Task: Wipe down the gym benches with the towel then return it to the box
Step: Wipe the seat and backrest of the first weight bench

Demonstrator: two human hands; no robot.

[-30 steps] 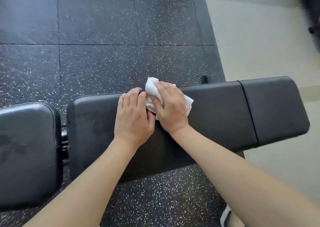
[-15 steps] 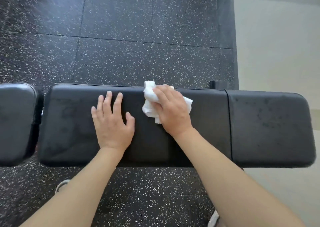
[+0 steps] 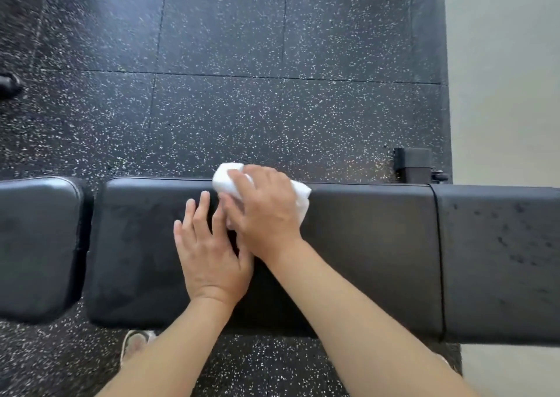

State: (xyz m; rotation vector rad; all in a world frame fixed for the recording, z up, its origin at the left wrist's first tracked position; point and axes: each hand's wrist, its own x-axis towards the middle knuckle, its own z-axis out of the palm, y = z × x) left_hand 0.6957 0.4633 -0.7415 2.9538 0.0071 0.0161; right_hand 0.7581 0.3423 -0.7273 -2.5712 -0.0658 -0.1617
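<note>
A long black padded gym bench (image 3: 369,254) runs across the view from left to right. My right hand (image 3: 266,211) presses a crumpled white towel (image 3: 225,180) onto the bench's far edge near the middle, fingers wrapped over the cloth. My left hand (image 3: 209,251) lies flat on the pad just left of it, fingers spread, its fingertips touching the right hand. The bench's right section (image 3: 500,260) shows dark speckles. No box is in view.
A separate black seat pad (image 3: 39,245) sits at the left, divided from the long pad by a gap. Behind the bench a black frame foot (image 3: 413,164) rests on speckled rubber flooring (image 3: 272,108). Pale floor (image 3: 503,78) lies at the right. A shoe (image 3: 135,343) shows below the bench.
The left hand has moved right until it touches the right hand again. The right hand and towel stay at the far edge. The camera view has shifted.
</note>
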